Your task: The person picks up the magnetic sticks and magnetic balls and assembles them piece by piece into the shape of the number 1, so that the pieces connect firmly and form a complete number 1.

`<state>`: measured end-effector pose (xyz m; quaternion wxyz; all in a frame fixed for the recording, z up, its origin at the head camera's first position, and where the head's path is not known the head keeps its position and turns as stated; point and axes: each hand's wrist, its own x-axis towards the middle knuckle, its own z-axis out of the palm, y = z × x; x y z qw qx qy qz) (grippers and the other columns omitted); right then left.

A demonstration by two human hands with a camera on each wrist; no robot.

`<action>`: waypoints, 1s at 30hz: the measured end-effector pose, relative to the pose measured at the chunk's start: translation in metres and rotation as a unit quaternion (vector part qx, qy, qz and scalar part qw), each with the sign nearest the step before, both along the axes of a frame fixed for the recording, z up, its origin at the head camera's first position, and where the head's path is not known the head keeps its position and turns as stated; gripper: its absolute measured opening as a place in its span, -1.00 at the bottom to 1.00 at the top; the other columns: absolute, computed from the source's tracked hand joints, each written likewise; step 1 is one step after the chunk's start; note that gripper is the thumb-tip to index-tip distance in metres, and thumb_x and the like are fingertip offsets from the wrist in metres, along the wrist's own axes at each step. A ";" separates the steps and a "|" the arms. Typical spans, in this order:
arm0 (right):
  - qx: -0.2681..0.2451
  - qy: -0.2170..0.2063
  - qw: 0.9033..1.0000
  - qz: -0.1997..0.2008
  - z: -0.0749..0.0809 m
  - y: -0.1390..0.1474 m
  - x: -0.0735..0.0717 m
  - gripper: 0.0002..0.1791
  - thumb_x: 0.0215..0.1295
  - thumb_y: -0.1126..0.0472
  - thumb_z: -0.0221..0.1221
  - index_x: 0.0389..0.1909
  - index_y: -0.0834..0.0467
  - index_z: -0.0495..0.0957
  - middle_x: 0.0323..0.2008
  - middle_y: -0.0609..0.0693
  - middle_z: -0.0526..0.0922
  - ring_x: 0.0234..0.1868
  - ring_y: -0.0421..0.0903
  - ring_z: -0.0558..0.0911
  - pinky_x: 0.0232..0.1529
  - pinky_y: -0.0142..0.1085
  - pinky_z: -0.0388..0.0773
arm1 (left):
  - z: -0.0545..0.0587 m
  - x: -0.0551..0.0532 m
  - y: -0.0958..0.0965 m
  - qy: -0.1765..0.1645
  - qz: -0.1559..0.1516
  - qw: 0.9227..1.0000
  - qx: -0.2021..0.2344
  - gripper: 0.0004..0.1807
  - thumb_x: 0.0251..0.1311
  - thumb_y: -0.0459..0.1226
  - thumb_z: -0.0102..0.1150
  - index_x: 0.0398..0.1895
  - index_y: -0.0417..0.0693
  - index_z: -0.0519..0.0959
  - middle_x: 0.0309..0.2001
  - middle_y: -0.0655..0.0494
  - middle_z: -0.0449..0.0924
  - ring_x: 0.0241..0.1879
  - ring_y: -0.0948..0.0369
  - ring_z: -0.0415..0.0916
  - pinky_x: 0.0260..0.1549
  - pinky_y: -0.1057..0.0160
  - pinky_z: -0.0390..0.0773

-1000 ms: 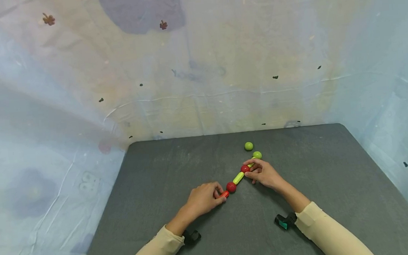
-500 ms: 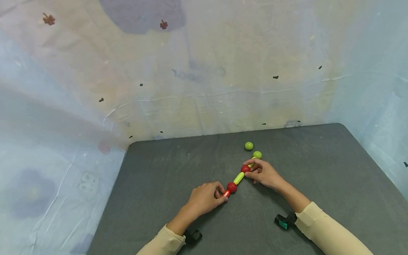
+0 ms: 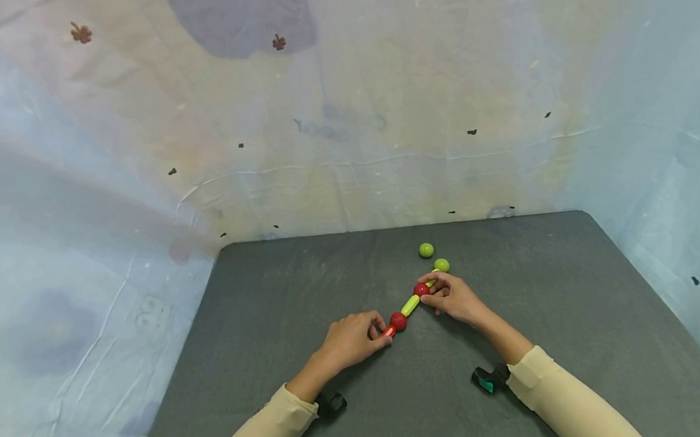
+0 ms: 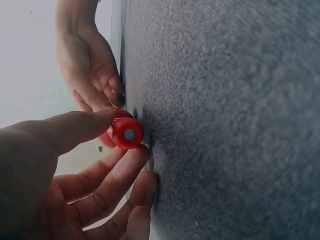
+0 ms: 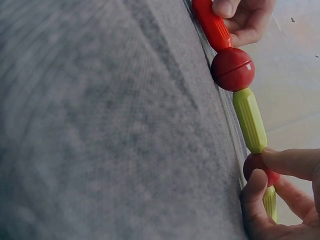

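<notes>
My left hand (image 3: 349, 340) pinches a red magnetic rod (image 5: 212, 22) between thumb and fingers. A round silver-grey spot shows in the rod's near end in the left wrist view. Its far end meets a red ball (image 5: 233, 70), which joins a yellow-green rod (image 5: 250, 120). At that rod's other end, a second red ball (image 5: 252, 167) is pinched by my right hand (image 3: 453, 298). Beyond it run another yellow-green rod (image 5: 270, 205), partly behind the right fingers, and a green ball (image 3: 441, 265). Together they form a slanting chain on the table.
One more green ball (image 3: 427, 250) lies apart, just past the chain's far end. The dark grey table (image 3: 293, 276) has rounded back corners. A pale patterned curtain (image 3: 342, 111) hangs behind it and along both sides. Black devices sit under both wrists.
My left hand and the red rod have shifted very slightly to the right, and the near red ball has edged the same way. The right hand stays on its ball.
</notes>
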<state>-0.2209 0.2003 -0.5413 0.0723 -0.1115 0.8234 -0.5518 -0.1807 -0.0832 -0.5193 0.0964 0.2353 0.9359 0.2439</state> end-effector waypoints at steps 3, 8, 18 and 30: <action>0.002 0.001 1.000 0.000 0.000 0.001 0.000 -0.56 0.47 0.34 0.36 0.29 0.37 0.56 -0.10 0.27 0.64 -0.30 0.05 0.69 -0.37 -0.20 0.71 | -0.001 -0.002 0.001 0.000 0.003 1.000 -0.002 -0.78 0.43 0.05 0.39 -0.15 0.17 0.71 -0.49 0.43 0.54 -0.58 0.40 0.42 -0.56 0.29 0.41; 0.003 -0.005 1.000 -0.001 0.001 0.002 0.001 -0.56 0.47 0.34 0.36 0.29 0.35 0.56 -0.11 0.27 0.63 -0.32 0.03 0.68 -0.38 -0.20 0.70 | 0.003 -0.007 0.003 0.010 0.006 1.000 -0.002 -0.79 0.48 0.05 0.35 -0.15 0.17 0.72 -0.47 0.41 0.54 -0.57 0.41 0.41 -0.56 0.30 0.43; 0.016 -0.006 1.000 -0.011 0.001 0.002 0.002 -0.58 0.48 0.33 0.36 0.28 0.32 0.58 -0.11 0.26 0.65 -0.34 0.01 0.68 -0.38 -0.19 0.70 | 0.018 -0.031 0.011 0.009 -0.005 1.000 -0.004 -0.85 0.53 0.00 0.29 -0.09 0.19 0.70 -0.41 0.39 0.56 -0.57 0.36 0.45 -0.55 0.28 0.46; 0.019 0.000 1.000 -0.011 0.003 0.004 0.004 -0.59 0.52 0.31 0.32 0.30 0.31 0.57 -0.12 0.26 0.66 -0.34 0.07 0.69 -0.37 -0.12 0.72 | 0.033 -0.067 0.032 0.019 -0.020 1.000 -0.009 -0.86 0.56 -0.04 0.27 -0.02 0.19 0.67 -0.28 0.33 0.64 -0.50 0.35 0.51 -0.47 0.25 0.52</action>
